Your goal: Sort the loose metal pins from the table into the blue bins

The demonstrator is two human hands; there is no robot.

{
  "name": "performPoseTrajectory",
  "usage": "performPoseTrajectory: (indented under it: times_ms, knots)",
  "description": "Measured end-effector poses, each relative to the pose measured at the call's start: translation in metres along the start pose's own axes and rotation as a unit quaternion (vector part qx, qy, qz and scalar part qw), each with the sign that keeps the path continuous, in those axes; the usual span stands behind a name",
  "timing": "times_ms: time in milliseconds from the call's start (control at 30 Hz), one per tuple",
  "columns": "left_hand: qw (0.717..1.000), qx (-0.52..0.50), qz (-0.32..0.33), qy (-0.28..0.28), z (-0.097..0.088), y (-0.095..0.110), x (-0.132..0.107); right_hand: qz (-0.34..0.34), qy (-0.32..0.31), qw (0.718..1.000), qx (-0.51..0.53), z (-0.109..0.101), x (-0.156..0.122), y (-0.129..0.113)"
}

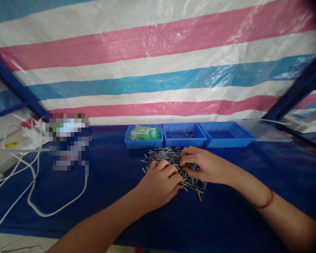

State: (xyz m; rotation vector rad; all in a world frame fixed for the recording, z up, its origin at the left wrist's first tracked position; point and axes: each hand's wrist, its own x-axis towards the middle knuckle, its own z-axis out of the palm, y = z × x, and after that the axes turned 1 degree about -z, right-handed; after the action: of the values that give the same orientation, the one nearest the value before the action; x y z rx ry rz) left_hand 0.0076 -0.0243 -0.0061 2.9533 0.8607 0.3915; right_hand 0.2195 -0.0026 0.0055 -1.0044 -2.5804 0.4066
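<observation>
A loose heap of thin metal pins (163,153) lies on the blue table in front of the bins. My left hand (160,181) rests on the near left side of the heap, its fingers curled down. What lies under its fingertips is hidden. From the right, my right hand (200,163) reaches into the heap with bent fingers and thumb closed around some pins. Just behind the heap, the middle blue bin (184,140) holds several similar pins. The left blue bin (144,143) contains a green-tinted plastic bag with small pale pieces.
A third blue bin (230,141) stands at the right end of the row. White cables (33,189) run over the table's left side, near a blurred-out patch. A striped plastic sheet (158,77) hangs behind, between dark blue frame posts (292,95).
</observation>
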Motion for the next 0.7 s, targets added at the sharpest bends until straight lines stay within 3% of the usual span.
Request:
performPoseTrajectory:
  times_ms: [233, 500, 700]
  knots:
    - [0.998, -0.025, -0.056, 0.035, 0.009, -0.007, 0.002, 0.014, -0.005, 0.999, -0.047, 0.003, 0.000, -0.008]
    - [0.995, -0.049, -0.071, 0.043, 0.010, -0.008, 0.003, 0.010, -0.002, 0.998, -0.055, 0.005, -0.001, -0.007]
    - [0.987, -0.079, -0.121, 0.075, 0.007, -0.011, 0.005, -0.003, 0.036, 0.996, -0.081, 0.004, -0.001, -0.013]
